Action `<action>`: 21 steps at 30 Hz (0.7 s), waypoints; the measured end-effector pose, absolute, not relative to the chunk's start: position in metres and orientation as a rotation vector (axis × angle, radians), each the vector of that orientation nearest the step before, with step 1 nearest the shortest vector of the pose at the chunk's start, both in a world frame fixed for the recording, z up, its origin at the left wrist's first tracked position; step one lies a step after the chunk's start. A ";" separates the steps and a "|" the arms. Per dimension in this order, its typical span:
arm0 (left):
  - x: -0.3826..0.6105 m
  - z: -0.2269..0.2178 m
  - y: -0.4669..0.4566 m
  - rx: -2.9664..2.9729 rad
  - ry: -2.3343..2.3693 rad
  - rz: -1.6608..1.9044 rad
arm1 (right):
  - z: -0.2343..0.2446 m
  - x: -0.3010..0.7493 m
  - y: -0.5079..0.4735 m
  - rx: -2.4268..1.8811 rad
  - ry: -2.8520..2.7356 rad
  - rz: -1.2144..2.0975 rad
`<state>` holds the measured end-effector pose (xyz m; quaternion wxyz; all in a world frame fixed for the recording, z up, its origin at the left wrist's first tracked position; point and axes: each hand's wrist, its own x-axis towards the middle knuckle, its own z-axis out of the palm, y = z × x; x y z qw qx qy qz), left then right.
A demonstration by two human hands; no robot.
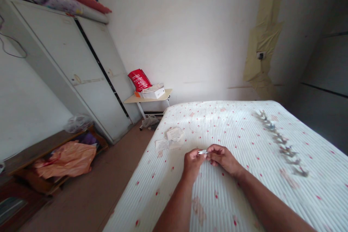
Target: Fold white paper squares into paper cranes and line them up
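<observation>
Between my two hands is a small folded piece of white paper (202,152), held just above the bed. My left hand (192,163) pinches its left end between thumb and fingers. From the other side, my right hand (222,158) grips the right end, its fingers curled and close to the left fingertips. The fingers cover part of the folds. To the left of my hands, several printed paper pieces (174,138) lie on the bedcover. A row of small folded paper figures (285,145) runs along the bed on the right; they look blurred.
A bed with a white, red-dotted cover (195,119) fills the front. Beyond its left corner stands a small table (132,99) with a red bag (139,80) and a white box (153,93). A grey cabinet (65,54) and a low wooden shelf with orange cloth (69,160) are at left.
</observation>
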<state>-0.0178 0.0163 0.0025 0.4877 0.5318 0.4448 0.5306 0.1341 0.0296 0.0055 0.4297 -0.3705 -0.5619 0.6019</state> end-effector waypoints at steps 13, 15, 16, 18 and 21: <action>-0.022 0.007 0.014 1.349 1.153 1.306 | 0.007 0.131 0.029 -1.022 -1.482 1.402; -0.021 0.006 0.014 1.386 1.143 1.308 | 0.003 0.129 0.030 -1.015 -1.485 1.333; -0.021 0.006 0.014 1.407 1.133 1.314 | 0.002 0.128 0.031 -0.999 -1.486 1.309; -0.021 0.004 0.015 1.461 1.118 1.337 | -0.002 0.127 0.032 -0.964 -1.486 1.273; -0.021 0.000 0.017 1.547 1.130 1.363 | -0.006 0.128 0.034 -0.973 -1.470 1.210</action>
